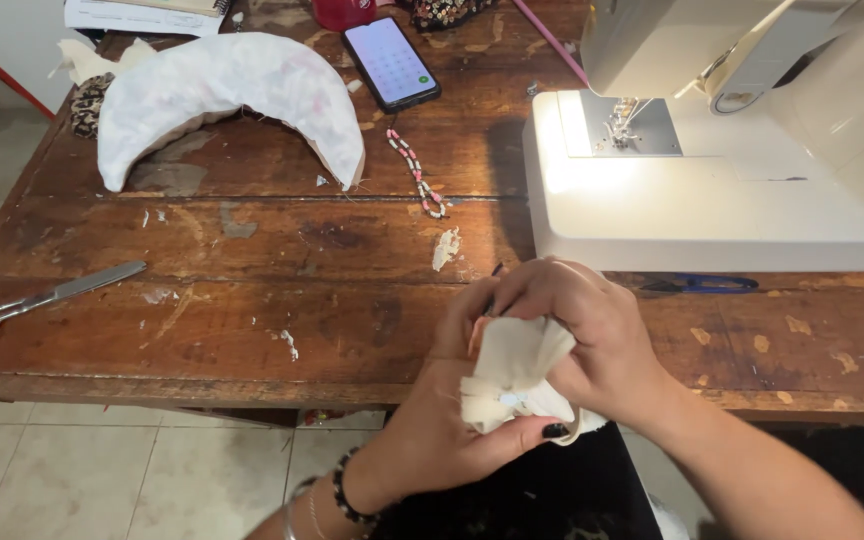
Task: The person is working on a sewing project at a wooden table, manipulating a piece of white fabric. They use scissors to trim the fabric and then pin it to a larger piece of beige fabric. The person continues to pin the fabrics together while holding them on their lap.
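Gripping cream fabric [514, 372] | left hand [439, 432], right hand [592, 335] | fingers clamped, wrists bent inward

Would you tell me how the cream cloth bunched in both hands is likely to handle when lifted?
The cream cloth probably stays floppy: it gathers into folds between the left hand and right hand. It seems light, since fingertips alone pinch it. It is unlikely to slip or roll.
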